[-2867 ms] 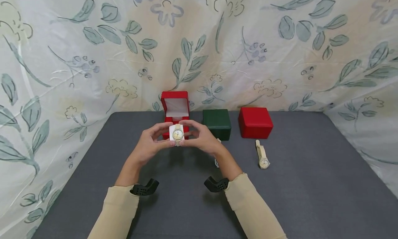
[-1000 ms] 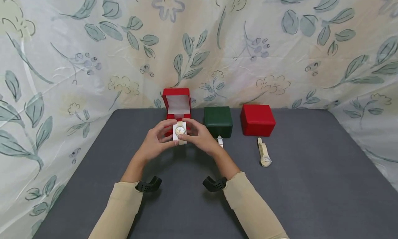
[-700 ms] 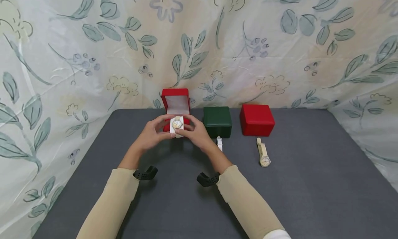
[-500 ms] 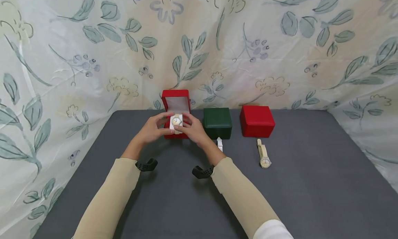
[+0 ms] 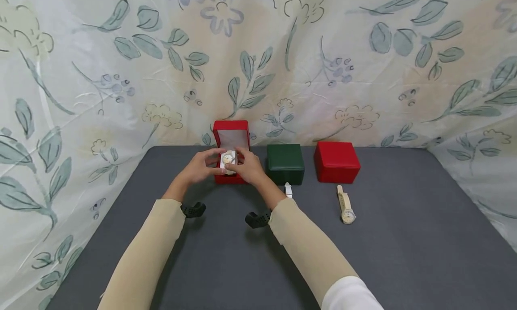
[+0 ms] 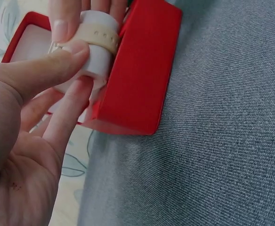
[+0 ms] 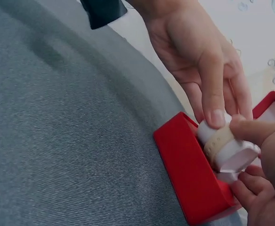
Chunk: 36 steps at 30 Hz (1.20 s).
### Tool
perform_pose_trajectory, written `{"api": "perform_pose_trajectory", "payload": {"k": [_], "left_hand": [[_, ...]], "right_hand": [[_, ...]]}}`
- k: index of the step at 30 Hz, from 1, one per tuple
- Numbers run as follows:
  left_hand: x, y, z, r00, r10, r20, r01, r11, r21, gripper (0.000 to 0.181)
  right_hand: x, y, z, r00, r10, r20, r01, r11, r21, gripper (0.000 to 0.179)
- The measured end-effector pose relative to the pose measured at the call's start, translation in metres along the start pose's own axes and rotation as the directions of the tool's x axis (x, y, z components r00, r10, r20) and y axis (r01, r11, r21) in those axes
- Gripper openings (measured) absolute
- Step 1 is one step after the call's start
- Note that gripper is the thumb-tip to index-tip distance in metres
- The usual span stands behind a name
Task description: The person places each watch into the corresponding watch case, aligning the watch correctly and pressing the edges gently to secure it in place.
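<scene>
A cream-strapped watch (image 5: 228, 159) wraps a white watch cushion (image 6: 100, 61), which sits partly inside an open red watch box (image 5: 230, 180). From the left side my left hand (image 5: 197, 167) grips the cushion between thumb and fingers. My right hand (image 5: 251, 168) pinches it from the other side, its thumb at the lower edge of the watch face. In the right wrist view, the strap (image 7: 217, 142) runs around the cushion, just above the front wall of the box. The cushion's lower part is hidden by this wall and my fingers.
A closed green box (image 5: 284, 163) and a closed red box (image 5: 337, 163) stand to the right. A white-strapped watch (image 5: 288, 190) lies before the green box, partly behind my right arm. Another cream-strapped watch (image 5: 345, 207) lies before the red one. A floral cloth (image 5: 258, 67) hangs behind the table.
Both hands have moved forward and down with the cushion and watch, from in front of the open red box into its opening. My right thumb has shifted onto the watch's lower edge.
</scene>
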State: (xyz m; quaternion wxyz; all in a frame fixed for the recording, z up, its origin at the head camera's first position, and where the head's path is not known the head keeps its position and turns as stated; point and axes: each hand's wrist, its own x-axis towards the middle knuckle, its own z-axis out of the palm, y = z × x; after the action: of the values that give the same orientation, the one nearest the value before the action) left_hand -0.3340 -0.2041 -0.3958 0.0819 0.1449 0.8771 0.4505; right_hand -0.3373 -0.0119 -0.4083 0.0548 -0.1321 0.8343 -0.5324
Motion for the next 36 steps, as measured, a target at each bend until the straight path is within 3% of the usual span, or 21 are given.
{"api": "perform_pose_trajectory", "payload": {"k": [7,14,21,26,36], "left_hand": [[0.003,0.006,0.003,1.000,-0.028,0.004,0.028,0.997,0.068,0.063],[0.009,0.012,0.007,0.999,-0.006,0.042,0.000,0.990,0.141,0.065],[0.010,0.016,0.015,1.000,0.003,0.003,-0.004,0.962,0.273,0.060],[0.013,0.017,0.021,0.999,0.010,-0.042,0.003,0.952,0.306,0.060],[0.016,0.018,0.022,0.996,-0.036,-0.080,0.062,0.938,0.340,0.058]], "right_hand": [[-0.012,0.000,-0.001,0.999,-0.043,-0.030,0.039,0.994,-0.104,0.055],[-0.016,0.002,-0.004,0.998,-0.051,-0.033,0.043,0.974,-0.221,0.053],[-0.018,0.001,-0.002,0.997,-0.061,-0.056,0.043,0.958,-0.285,0.054],[-0.017,0.002,0.002,0.993,-0.091,-0.074,0.056,0.921,-0.385,0.052],[-0.020,0.010,0.003,0.994,-0.061,-0.090,0.031,0.952,-0.304,0.058]]}}
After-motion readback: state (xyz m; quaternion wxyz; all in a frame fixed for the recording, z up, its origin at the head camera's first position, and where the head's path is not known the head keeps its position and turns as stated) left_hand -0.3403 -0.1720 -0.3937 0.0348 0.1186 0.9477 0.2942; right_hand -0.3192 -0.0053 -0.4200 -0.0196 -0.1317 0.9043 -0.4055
